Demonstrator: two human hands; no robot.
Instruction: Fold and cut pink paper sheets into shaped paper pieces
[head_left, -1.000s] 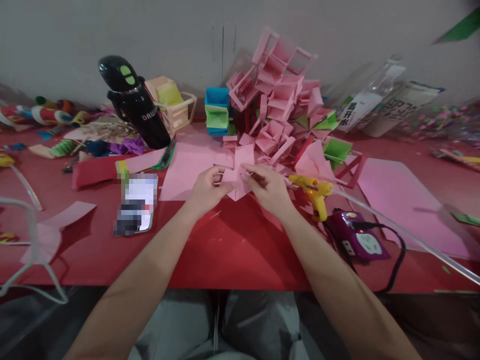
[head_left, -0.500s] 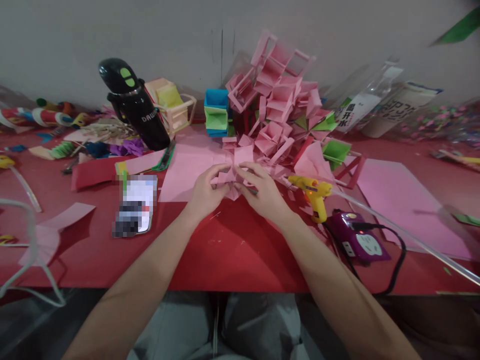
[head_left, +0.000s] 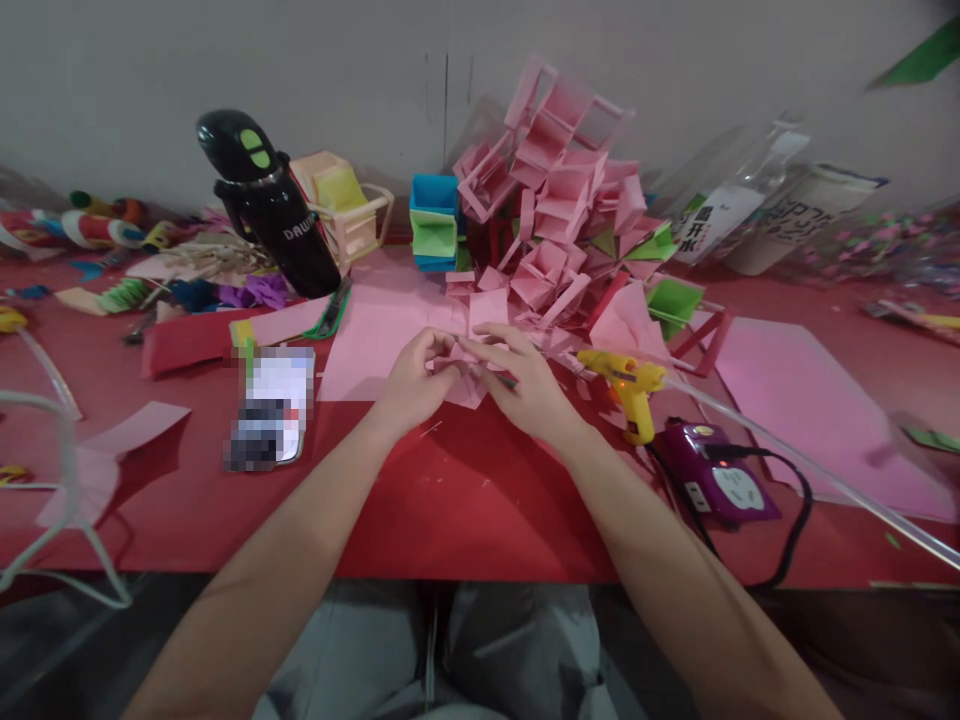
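Note:
Between my two hands is a small folded piece of pink paper [head_left: 466, 388], its lower point showing over the table. My left hand [head_left: 421, 378] grips it from the left, fingers curled and thumb pressed in. From the other side my right hand [head_left: 517, 380] pinches it, with the index finger reaching across toward the left fingertips. The fingers hide much of the folds. Beneath and behind lies a pink paper sheet [head_left: 375, 330]. A heap of pink folded paper boxes [head_left: 562, 200] rises just beyond my hands.
Right of my hands lies a yellow glue gun [head_left: 630, 385] beside a purple power socket [head_left: 720, 480] with a black cord. A phone [head_left: 274, 410] and a black bottle [head_left: 277, 215] are on the left. More pink sheets [head_left: 817, 410] lie at right on the red table [head_left: 450, 510].
The pink paper has turned and flattened between my fingers. My right index finger has shifted left, closer to my left fingertips. The surrounding objects have stayed put.

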